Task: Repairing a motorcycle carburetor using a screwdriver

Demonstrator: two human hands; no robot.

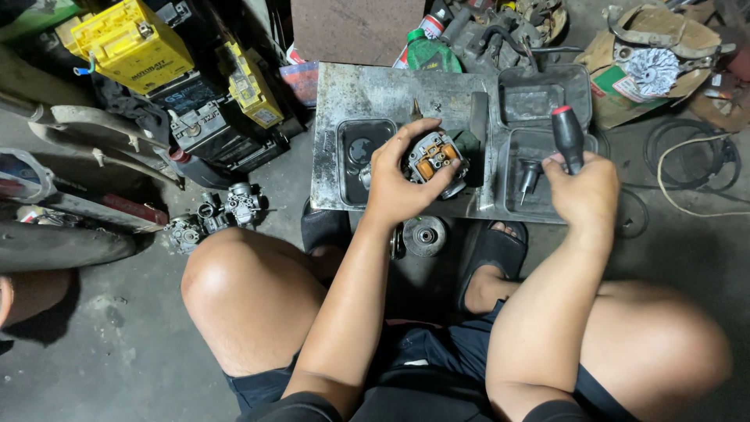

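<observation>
Head view, left to right: yellow battery boxes (131,43) stand far left, spare carburetors (215,215) lie on the floor nearer. The left hand (398,176) is curled closed around a small carburetor body (435,156), held over the metal tray (344,94). It looks like stiff cast metal, fairly heavy, perhaps oily, best gripped round its outer casing. The right hand (582,191) is fisted on a black-handled screwdriver (567,137), tip downward.
</observation>
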